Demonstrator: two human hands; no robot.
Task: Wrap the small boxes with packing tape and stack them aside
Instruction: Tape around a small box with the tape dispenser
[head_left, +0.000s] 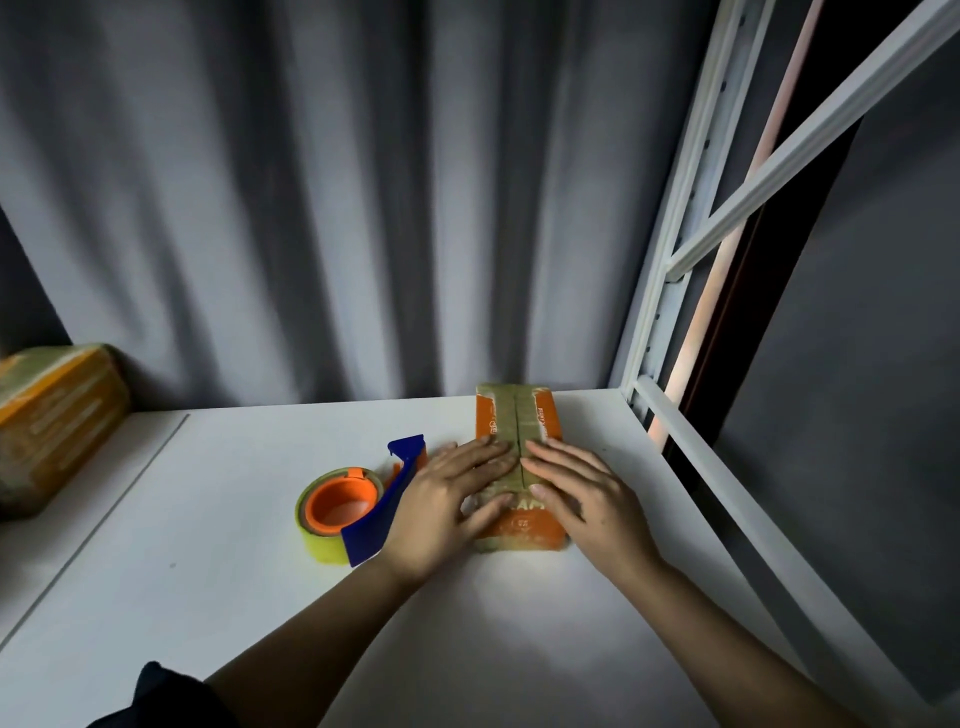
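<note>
Both forearms reach in from the near edge of the counter (208, 519), and I read the scene from there outward, largest item first. Behind the counter hangs a grey curtain (311, 182); a white frame (670, 291) stands at the right.

At far left sits a taped stack (49, 421), well apart from the work. The box (519, 415) lies flat at centre-right, orange, with tan tape running lengthwise along its top seam. A dispenser (358, 509), blue with an orange-cored roll, lies just beside the box on its left.

My left hand (447, 504) and right hand (587, 499) both rest palm-down on the near half of the box. Fingers (488, 452) lie straight and close together, pressing the tape; they hold nothing.

Judgement: this is the smoothing step.

Risks:
1. Uneven pressure could trap wrinkles or leave tape edges lifted.
2. A hard forward push could slide the box toward the curtain.
3. The left wrist lies against the dispenser and could knock it.
</note>
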